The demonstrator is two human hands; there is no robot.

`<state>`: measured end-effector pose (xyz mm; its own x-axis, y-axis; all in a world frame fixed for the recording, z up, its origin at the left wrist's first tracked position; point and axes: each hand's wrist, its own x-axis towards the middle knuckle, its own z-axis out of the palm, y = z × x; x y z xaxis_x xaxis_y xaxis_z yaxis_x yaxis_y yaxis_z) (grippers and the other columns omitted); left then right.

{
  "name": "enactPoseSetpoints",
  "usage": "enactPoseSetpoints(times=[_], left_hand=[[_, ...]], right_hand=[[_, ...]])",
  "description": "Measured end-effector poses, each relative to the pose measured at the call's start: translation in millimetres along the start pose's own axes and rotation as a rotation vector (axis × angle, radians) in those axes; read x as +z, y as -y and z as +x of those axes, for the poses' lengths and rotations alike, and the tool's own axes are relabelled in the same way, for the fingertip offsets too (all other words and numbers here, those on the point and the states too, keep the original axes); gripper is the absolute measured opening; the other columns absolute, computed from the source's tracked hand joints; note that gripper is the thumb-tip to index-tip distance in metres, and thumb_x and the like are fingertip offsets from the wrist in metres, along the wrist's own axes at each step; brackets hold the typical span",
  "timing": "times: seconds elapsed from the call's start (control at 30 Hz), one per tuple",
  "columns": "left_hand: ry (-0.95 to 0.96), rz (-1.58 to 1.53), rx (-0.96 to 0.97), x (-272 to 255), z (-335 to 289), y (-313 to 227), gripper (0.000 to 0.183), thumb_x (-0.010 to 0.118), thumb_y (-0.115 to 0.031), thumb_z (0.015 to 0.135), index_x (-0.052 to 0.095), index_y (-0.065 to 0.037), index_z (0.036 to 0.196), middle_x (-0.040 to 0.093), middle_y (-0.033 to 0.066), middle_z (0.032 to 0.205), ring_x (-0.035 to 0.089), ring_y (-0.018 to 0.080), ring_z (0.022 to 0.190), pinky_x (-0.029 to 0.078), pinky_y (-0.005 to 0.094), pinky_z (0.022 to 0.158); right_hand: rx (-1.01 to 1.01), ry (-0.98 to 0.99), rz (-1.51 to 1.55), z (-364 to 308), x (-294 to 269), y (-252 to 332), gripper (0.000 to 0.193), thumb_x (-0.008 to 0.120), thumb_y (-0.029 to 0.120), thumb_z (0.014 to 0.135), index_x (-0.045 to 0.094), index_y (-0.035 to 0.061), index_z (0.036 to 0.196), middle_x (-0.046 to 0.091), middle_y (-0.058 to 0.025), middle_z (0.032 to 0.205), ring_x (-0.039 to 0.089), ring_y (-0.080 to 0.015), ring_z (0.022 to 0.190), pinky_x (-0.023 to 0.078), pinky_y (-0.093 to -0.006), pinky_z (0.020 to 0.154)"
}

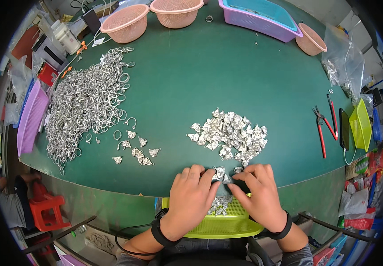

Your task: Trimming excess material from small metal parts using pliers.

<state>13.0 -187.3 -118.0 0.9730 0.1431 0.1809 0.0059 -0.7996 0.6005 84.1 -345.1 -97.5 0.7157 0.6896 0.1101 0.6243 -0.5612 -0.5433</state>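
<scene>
rings [89, 97] left of charms [233, 135] on table [169, 80], pliers [321, 141] right

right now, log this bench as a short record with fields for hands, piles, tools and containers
left hand: fingertips at small silvery metal pieces near the table's front edge; grip unclear
right hand: fingertips by the same pieces; grip unclear
surface: green table
main pile: similar silvery pieces, beyond the hands
left pile: silvery metal rings
tools: red-handled metal pliers, right side
near container: lime-green plastic basket, below the front edge
</scene>
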Motion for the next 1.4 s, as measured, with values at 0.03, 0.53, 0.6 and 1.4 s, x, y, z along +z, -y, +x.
enactPoseSetpoints(times=[0.03,0.53,0.6,1.4], left_hand=[[-0.027,0.02,0.003,3.4,1.4,-0.7,0.023,0.07,-0.012,0.075,0.062,-0.003,0.095,0.052,0.0091,0.092,0.052,0.026,0.081,0.042,0.0369,0.069],[0.054,-0.048,0.05,-9.5,-5.6,10.5,0.021,0.073,-0.013,0.072,0.062,-0.005,0.088,0.053,0.0057,0.086,0.053,0.0236,0.075,0.04,0.0348,0.064],[0.068,-0.056,0.056,-8.9,-5.4,11.3,0.021,0.073,-0.013,0.072,0.062,-0.006,0.089,0.052,0.0055,0.086,0.053,0.0232,0.075,0.04,0.0348,0.064],[0.073,-0.042,0.085,-13.7,-10.2,15.9,0.02,0.071,-0.016,0.075,0.066,-0.01,0.093,0.051,0.0043,0.085,0.053,0.0221,0.076,0.042,0.0346,0.067]], right_hand=[[0.036,-0.037,0.027,1.3,3.8,3.1,0.026,0.069,0.008,0.074,0.062,0.001,0.098,0.053,-0.0109,0.091,0.048,-0.0295,0.085,0.042,-0.0368,0.074],[0.012,-0.09,0.087,-3.4,8.4,3.3,0.021,0.071,-0.003,0.069,0.063,0.0011,0.088,0.06,-0.0102,0.086,0.057,-0.0279,0.08,0.046,-0.0353,0.069],[-0.006,-0.089,0.075,-2.6,8.6,3.5,0.021,0.07,-0.003,0.069,0.065,0.0012,0.089,0.061,-0.0104,0.084,0.057,-0.028,0.077,0.047,-0.0349,0.066],[-0.049,0.026,0.178,65.4,-47.6,-24.8,0.011,0.062,0.008,0.082,0.064,0.0032,0.091,0.061,-0.012,0.081,0.058,-0.0277,0.076,0.047,-0.0346,0.071]])
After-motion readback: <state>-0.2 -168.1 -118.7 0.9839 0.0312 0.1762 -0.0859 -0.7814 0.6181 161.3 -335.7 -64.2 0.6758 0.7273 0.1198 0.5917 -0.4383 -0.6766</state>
